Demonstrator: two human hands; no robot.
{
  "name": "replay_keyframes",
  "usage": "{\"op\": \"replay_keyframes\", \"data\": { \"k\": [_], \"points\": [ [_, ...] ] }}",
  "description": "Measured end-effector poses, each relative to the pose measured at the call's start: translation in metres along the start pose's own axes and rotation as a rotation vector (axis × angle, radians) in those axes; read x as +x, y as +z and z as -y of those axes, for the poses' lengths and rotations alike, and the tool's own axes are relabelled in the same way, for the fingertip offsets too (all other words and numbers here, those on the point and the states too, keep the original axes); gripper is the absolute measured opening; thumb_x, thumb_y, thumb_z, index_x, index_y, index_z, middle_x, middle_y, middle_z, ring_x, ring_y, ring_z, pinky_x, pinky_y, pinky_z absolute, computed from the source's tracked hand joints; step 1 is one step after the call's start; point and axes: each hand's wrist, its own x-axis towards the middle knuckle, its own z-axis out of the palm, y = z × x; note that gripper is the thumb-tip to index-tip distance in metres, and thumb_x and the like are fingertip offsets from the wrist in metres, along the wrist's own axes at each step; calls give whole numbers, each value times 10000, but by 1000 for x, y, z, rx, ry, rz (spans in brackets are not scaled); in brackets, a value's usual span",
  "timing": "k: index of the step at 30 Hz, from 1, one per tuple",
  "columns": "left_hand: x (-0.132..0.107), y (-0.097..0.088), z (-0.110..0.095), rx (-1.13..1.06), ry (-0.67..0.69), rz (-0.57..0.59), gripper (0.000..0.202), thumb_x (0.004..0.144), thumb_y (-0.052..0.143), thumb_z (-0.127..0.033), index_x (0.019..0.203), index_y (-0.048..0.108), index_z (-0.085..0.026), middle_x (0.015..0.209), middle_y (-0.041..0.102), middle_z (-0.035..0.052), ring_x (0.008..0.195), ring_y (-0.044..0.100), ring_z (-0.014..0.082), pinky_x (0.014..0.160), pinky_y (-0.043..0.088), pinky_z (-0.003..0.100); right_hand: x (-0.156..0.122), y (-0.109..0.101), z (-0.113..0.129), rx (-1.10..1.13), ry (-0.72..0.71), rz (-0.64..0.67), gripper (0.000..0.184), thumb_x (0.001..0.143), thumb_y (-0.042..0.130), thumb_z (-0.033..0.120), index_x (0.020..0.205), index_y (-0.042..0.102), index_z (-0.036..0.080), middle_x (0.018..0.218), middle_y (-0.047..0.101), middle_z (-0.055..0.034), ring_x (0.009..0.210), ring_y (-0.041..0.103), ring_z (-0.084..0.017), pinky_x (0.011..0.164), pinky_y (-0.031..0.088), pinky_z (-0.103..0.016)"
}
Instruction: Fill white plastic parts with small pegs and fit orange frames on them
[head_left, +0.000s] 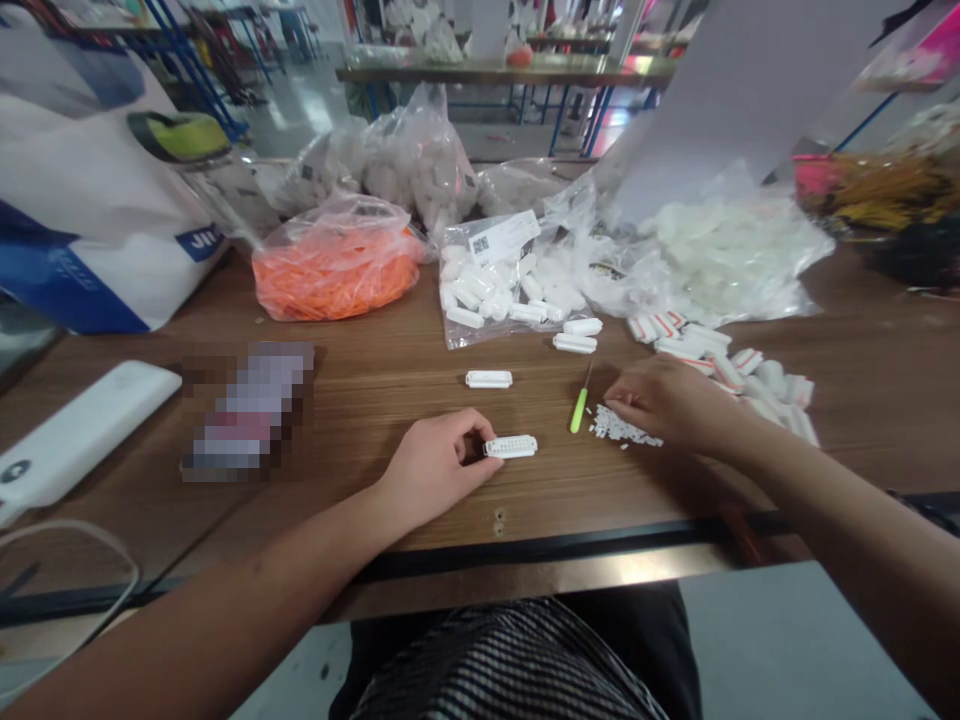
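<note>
My left hand (439,465) pinches the left end of a white plastic connector housing (512,446) with rows of small openings on its upper face. A second white connector housing (488,379) lies just behind it on the wooden table. My right hand (660,400) is over a pile of tiny white plastic pieces (622,426), its fingertips drawn together at the pile's back edge. Whatever is between those fingertips is too small to make out. Left of the pile lies a thin pick with a lime-green handle (579,410), its metal tip pointing away.
Bundles of white parts with orange stripes (727,370) lie beyond my right hand. Farther back are a clear bag of white housings (510,280), a bag of orange strands (337,265) and a bag of pale parts (720,250). A white power bank (90,430) lies left.
</note>
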Motion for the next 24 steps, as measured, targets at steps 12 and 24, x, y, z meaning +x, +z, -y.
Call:
{"op": "replay_keyframes", "data": {
  "k": [12,24],
  "points": [
    [-1,2,0,-18,-9,1,124,740,686,-301,823,660,-214,541,474,-75,496,441,95,522,335,231,10,-1,94,669,9,-203,176,872,561,285,734,644,214,667,641,18,642,551,-126,696,412,-302],
    [0,1,-2,-2,24,-1,114,738,695,-273,799,636,-197,541,475,-73,500,445,101,533,328,234,22,31,107,574,-123,-259,169,891,548,250,772,657,200,594,543,60,550,453,-89,724,316,-311]
  ]
}}
